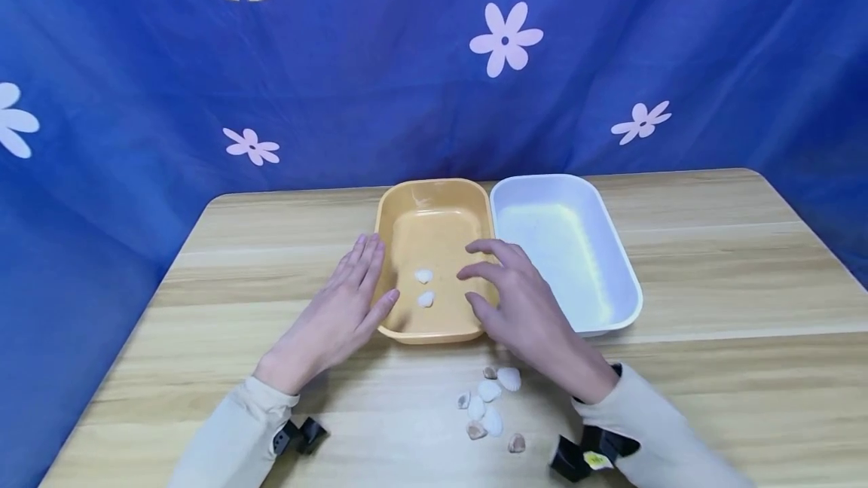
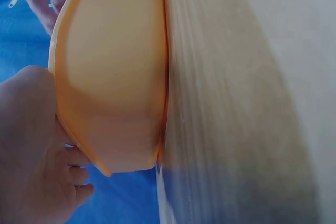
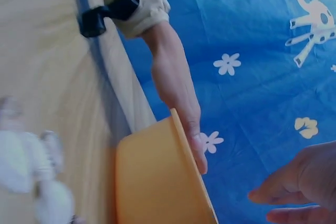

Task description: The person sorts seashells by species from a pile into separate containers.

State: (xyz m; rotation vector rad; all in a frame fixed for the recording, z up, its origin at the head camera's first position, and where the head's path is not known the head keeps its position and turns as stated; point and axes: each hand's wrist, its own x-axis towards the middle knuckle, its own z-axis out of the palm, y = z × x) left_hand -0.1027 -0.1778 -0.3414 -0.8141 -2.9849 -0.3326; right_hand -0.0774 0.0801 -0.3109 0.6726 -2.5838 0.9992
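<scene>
Two small white seashells (image 1: 424,299) lie in the front half of an orange plastic tray (image 1: 437,236). Along the tray's left rim rests my left hand (image 1: 332,318), its fingers straight and close together, the thumb reaching over the edge. My right hand (image 1: 529,311) hovers over the tray's right side, fingers spread and slightly bent, with nothing held. In the right wrist view that hand's fingers are apart from the tray wall. Several more seashells (image 1: 490,390), white and brownish, lie in a loose group on the table in front of the tray.
A white plastic tray (image 1: 552,247) stands directly to the right of the orange one, partly behind my right hand. Both stand on a light wood-grain table (image 1: 719,269). Behind the table hangs a blue cloth (image 1: 380,81) with flower prints.
</scene>
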